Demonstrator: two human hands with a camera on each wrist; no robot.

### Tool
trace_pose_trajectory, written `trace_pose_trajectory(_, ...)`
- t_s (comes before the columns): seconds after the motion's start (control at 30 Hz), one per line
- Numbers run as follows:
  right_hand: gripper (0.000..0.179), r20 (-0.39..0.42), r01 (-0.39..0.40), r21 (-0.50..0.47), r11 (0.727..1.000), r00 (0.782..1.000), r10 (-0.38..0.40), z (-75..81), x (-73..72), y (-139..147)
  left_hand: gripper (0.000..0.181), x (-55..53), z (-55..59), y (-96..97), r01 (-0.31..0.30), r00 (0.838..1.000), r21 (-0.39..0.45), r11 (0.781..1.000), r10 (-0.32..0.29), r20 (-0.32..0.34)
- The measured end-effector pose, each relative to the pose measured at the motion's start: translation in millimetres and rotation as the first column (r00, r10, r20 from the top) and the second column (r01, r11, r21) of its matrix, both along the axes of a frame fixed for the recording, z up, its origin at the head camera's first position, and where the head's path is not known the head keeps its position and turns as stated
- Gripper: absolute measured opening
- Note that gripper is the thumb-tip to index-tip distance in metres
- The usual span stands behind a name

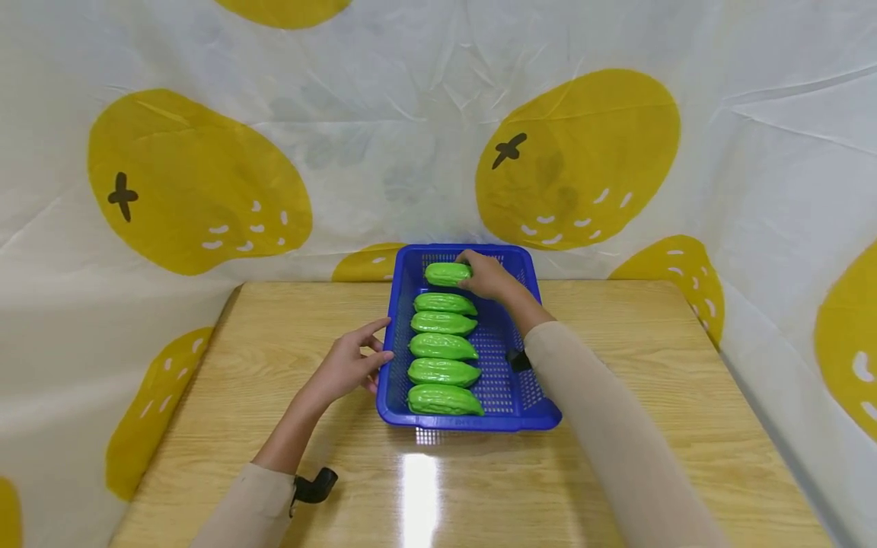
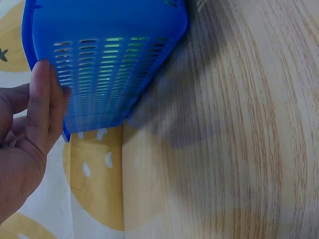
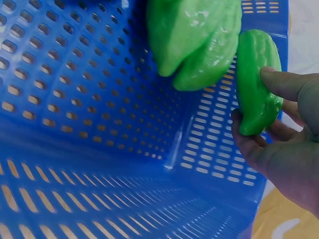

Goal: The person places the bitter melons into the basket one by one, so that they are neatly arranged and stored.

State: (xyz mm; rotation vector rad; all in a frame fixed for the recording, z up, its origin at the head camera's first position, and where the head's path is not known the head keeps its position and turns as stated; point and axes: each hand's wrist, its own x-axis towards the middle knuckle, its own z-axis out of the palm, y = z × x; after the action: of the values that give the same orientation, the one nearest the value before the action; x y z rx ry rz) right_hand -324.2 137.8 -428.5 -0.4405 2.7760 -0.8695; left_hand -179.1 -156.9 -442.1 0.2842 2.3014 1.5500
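My right hand (image 1: 486,275) pinches a glossy green bitter melon (image 1: 447,274) by its right end, at the far end of a blue plastic basket (image 1: 503,421). In the right wrist view, the thumb is on one side of this bitter melon (image 3: 256,82) and the fingertips on the other, close to the perforated wall. Several more bitter melons (image 1: 444,347) lie in a row in the basket, tips toward the right. My left hand (image 1: 348,364) is at the basket's left side. Its fairly straight fingers (image 2: 39,102) touch the rim and outer wall in the left wrist view.
The basket stands on a wood-grain table (image 1: 315,304), near its back edge. Behind and beside it hangs a white cloth (image 1: 384,152) printed with yellow fruit. Each wrist wears a black mount, the left one (image 1: 317,485) in plain sight.
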Motion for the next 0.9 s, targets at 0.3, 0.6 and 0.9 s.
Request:
trace_pose_trajectory(0.3, 0.049, 0.024, 0.054, 0.0, 0.999, 0.998, -0.054, -11.9, 1.5, -4.1, 0.065, 1.3, 0.5, -1.3, 0.003, 1.0, 0.0, 1.0, -0.003, -0.001)
trace_pose_trajectory(0.6, 0.04, 0.078, 0.114, -0.032, 0.993, 0.991, -0.112, -11.6, 8.5, -5.4, 0.065, 2.9, 0.3, -2.7, -0.003, 1.0, 0.006, 1.0, 0.003, -0.004)
trace_pose_trajectory(0.9, 0.046, 0.147, 0.187, -0.052, 0.981, 0.973, -0.177, -19.6, 7.3, -8.4, 0.066, 4.9, 2.6, -2.6, 0.0, 1.0, 0.009, 1.0, 0.0, -0.003)
